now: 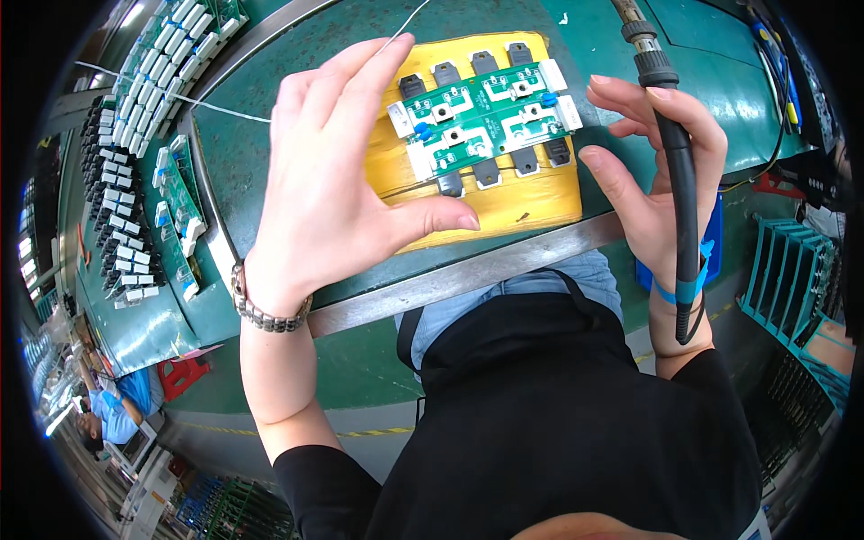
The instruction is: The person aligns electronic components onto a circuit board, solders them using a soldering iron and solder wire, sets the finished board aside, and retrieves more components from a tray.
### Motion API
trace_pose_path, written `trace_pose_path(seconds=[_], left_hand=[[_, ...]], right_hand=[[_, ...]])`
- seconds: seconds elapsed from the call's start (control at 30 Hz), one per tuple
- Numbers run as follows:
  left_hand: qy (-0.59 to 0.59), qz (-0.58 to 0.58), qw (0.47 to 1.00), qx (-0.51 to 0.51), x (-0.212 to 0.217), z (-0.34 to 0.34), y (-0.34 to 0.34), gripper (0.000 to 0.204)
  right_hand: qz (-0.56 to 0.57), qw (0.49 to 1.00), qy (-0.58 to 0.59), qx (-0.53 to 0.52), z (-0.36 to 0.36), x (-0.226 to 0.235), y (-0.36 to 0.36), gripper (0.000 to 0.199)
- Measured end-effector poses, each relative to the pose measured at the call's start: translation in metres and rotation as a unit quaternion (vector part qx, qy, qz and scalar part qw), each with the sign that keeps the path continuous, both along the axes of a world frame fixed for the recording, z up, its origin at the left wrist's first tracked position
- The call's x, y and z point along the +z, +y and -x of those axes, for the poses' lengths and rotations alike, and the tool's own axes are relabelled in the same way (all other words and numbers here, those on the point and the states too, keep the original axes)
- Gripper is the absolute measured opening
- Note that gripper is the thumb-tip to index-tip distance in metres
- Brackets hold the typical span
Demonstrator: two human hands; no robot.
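My left hand (pixel 328 157) is over the left side of a green circuit board (pixel 490 126), its thumb stretched out apart from the fingers. A thin pale wire, apparently solder wire (pixel 225 111), runs from the left behind this hand and comes out at its fingertips, pinched among the fingers. Black flat components with metal tabs (pixel 486 171) stick out along both long edges of the board, which lies on a yellow wrapped block (pixel 531 202). To the right, a black-handled soldering iron (pixel 675 153) rests in my right hand (pixel 666 198), its metal end pointing up and away from the board.
Several rows of boards with white and black parts (pixel 126 207) stand along the left side. A metal edge strip (pixel 468 274) borders the green table (pixel 261 180). A blue bin (pixel 711 243) is below my right hand. Another person (pixel 117 409) sits at far left.
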State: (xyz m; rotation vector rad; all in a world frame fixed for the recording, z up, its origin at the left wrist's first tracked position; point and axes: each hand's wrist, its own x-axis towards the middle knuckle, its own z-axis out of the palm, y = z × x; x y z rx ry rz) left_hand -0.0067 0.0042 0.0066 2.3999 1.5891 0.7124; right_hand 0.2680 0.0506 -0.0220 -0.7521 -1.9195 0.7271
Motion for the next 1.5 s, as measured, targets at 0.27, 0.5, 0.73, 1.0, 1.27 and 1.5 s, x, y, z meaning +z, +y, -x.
trace_pose_path(seconds=[0.27, 0.5, 0.73, 1.0, 1.27, 1.5], left_hand=[[0.010, 0.029, 1.000, -0.007, -0.006, -0.004, 0.000, 0.101], [0.015, 0.020, 1.000, 0.006, -0.007, -0.005, -0.001, 0.099], [0.003, 0.015, 1.000, 0.008, -0.006, -0.004, -0.001, 0.106], [-0.013, 0.006, 1.000, -0.006, -0.006, -0.011, 0.004, 0.106], [-0.025, -0.008, 1.000, 0.003, -0.005, -0.012, 0.000, 0.099], [-0.033, -0.075, 0.997, 0.000, -0.006, -0.013, 0.006, 0.068]], right_hand=[[0.003, 1.000, -0.011, 0.004, 0.004, -0.002, -0.001, 0.059], [0.005, 1.000, -0.014, 0.000, 0.003, -0.003, -0.001, 0.058], [0.000, 1.000, -0.015, 0.001, 0.003, -0.002, -0.002, 0.059], [-0.005, 0.998, -0.042, 0.045, 0.011, 0.019, 0.020, 0.045], [-0.058, 0.998, -0.021, 0.019, -0.003, 0.024, 0.003, 0.028], [-0.001, 0.993, 0.030, 0.118, -0.004, 0.032, 0.023, 0.015]])
